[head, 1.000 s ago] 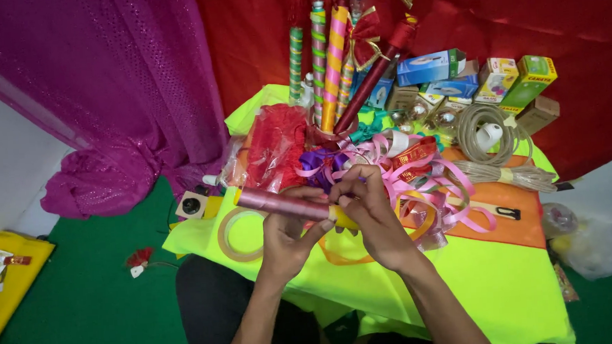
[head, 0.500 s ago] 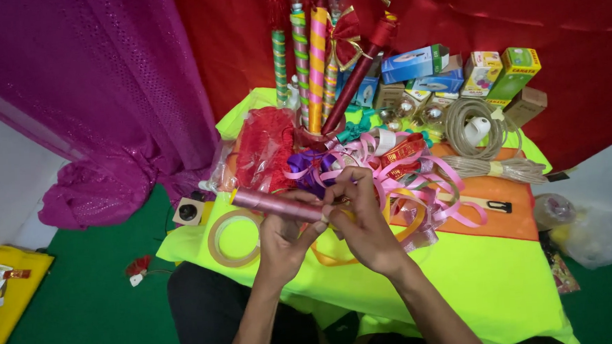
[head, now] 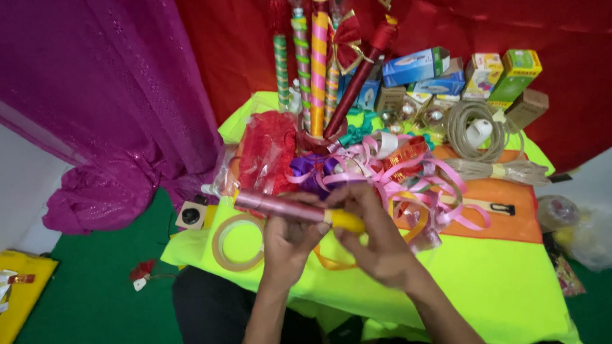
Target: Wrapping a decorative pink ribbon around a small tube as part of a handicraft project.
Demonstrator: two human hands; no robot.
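- Comparing with the earlier head views, little change is seen: the pink stick (head: 280, 205) is kept level above the surface (head: 489, 274), its yellow end (head: 346, 220) bare.
- The left hand (head: 290, 243) is closed round the stick's middle.
- The right hand (head: 374, 241) is pinched shut on the yellow end, just before the pink ribbons (head: 416, 181).
- A tape ring (head: 237, 242) lies beside the left hand, untouched.
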